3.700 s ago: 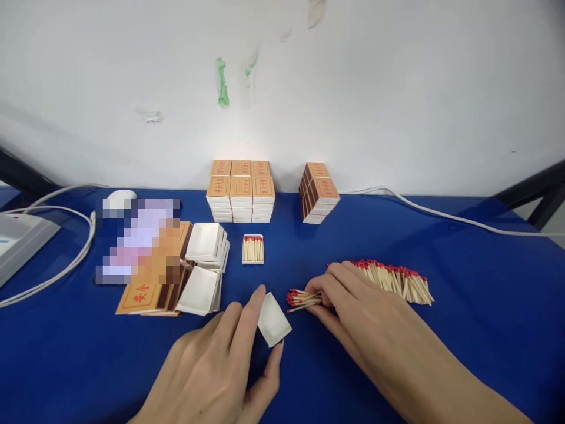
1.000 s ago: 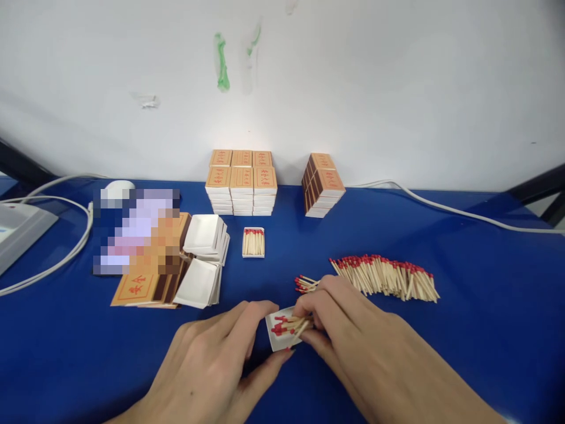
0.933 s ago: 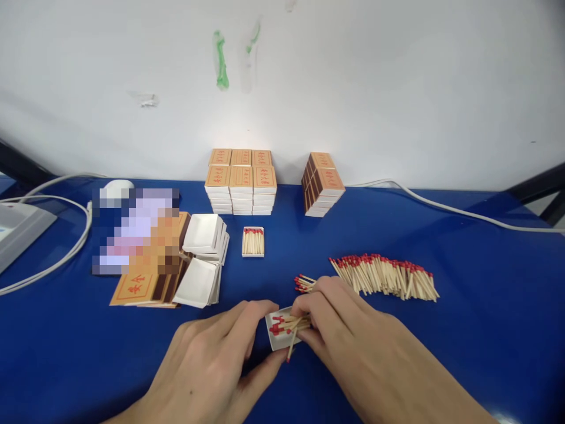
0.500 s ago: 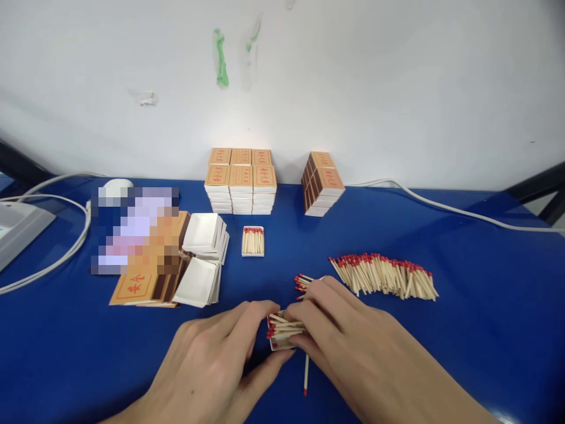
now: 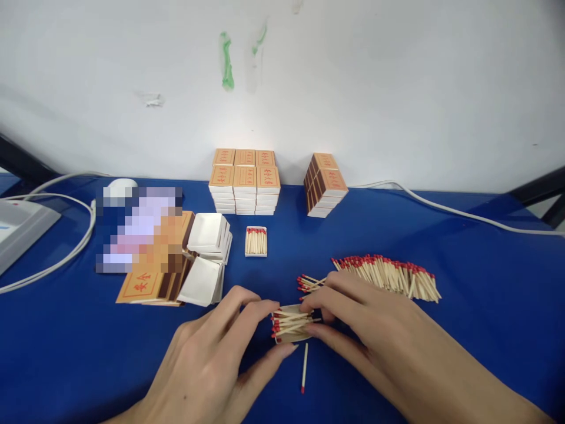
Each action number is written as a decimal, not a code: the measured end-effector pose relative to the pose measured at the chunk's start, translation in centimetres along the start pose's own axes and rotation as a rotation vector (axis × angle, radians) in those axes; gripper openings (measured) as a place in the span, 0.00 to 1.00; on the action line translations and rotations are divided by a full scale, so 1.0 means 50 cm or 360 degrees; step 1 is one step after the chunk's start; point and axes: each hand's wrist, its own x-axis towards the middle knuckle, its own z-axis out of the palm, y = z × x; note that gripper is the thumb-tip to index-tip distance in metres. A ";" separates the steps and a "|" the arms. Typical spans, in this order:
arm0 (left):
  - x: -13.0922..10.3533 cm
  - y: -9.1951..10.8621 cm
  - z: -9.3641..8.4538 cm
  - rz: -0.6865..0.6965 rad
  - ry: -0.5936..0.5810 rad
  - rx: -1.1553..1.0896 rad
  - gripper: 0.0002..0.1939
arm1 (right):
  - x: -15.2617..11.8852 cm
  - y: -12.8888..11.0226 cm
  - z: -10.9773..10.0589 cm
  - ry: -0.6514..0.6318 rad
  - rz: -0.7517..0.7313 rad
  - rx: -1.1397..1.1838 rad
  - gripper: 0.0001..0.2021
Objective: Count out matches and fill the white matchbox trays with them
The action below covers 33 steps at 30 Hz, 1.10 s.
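A white matchbox tray (image 5: pixel 289 338) holding red-headed matches (image 5: pixel 291 321) lies between my hands at the bottom centre. My left hand (image 5: pixel 212 347) is at its left end, index fingertip at the upper left corner, thumb apart from the fingers below the tray. My right hand (image 5: pixel 357 324) has its thumb and index finger around the tray's right end, partly hiding it. A single match (image 5: pixel 304 368) lies just below the tray. Several loose matches (image 5: pixel 309 284) show beyond my right fingers. Farther back stands another tray filled with matches (image 5: pixel 256 242).
A long pile of matches (image 5: pixel 388 275) lies right. Stacked matchboxes (image 5: pixel 245 182) and a smaller stack (image 5: pixel 324 185) stand by the wall. Left are empty trays (image 5: pixel 205 232), flat box sleeves (image 5: pixel 141 287), a blurred item (image 5: pixel 145 218), a white mouse (image 5: pixel 121 189) and cables (image 5: pixel 86 235).
My right fingers have shifted right and opened somewhat, showing more of the tray and its matches. My left thumb has parted from the tray's lower edge. The view has shifted slightly.
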 end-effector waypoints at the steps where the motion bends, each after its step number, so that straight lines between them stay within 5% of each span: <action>1: -0.001 -0.001 0.000 0.0009 0.0004 -0.0033 0.13 | 0.000 0.001 0.000 -0.0009 0.0019 0.0039 0.08; 17: -0.011 -0.014 0.004 0.0085 -0.0028 -0.0335 0.11 | 0.003 -0.004 -0.007 -0.0246 0.0167 0.0594 0.05; 33: 0.001 -0.002 -0.005 0.0012 -0.0024 -0.0252 0.07 | 0.005 -0.005 0.000 -0.0278 0.0336 0.0577 0.08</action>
